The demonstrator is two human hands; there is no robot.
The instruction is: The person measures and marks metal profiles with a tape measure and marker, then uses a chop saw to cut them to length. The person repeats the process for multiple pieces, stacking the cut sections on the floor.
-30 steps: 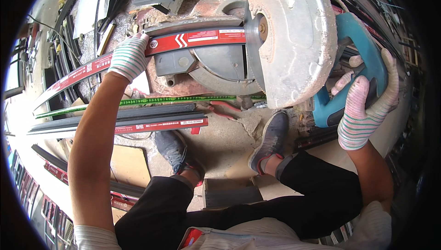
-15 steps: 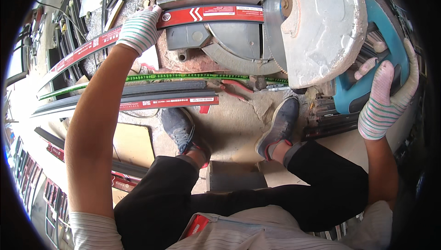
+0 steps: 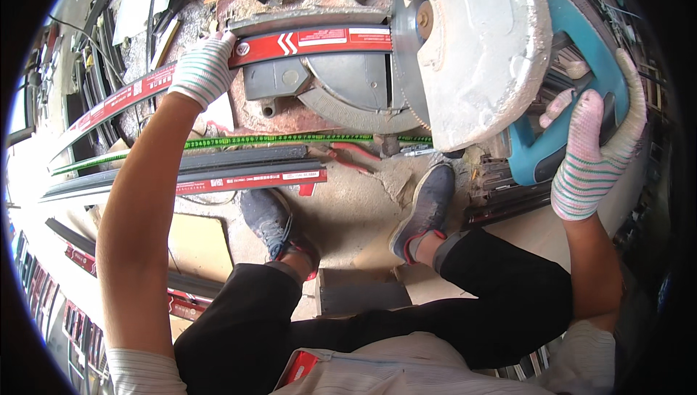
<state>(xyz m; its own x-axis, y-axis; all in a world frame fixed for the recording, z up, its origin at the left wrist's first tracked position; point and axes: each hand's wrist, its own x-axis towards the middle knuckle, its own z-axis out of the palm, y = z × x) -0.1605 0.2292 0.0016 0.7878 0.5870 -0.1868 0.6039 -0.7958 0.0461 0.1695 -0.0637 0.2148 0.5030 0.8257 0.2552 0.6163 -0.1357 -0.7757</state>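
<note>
My left hand (image 3: 204,70), in a striped knit glove, is closed around a long profile strip with red printed film (image 3: 319,41). The strip lies along the fence on the bed of a mitre saw (image 3: 345,83) and runs far out to the left. Its right end meets the toothed round blade (image 3: 412,97), partly covered by a worn grey guard (image 3: 486,54). At the right, my gloved right hand (image 3: 592,155) wraps round the teal saw handle (image 3: 524,152), with fingertips showing through the handle's opening.
A green tape measure (image 3: 290,139) stretches in front of the saw. Nearer lie dark profiles (image 3: 254,157), one with red film, and red-handled pliers (image 3: 352,155). My shoes (image 3: 428,202) stand just below. More profiles crowd the left side, the back and the right edge.
The whole view has shifted, so the saw and strip appear slightly farther left and lower. Both hands keep their holds; the blade shows no clear movement against the strip.
</note>
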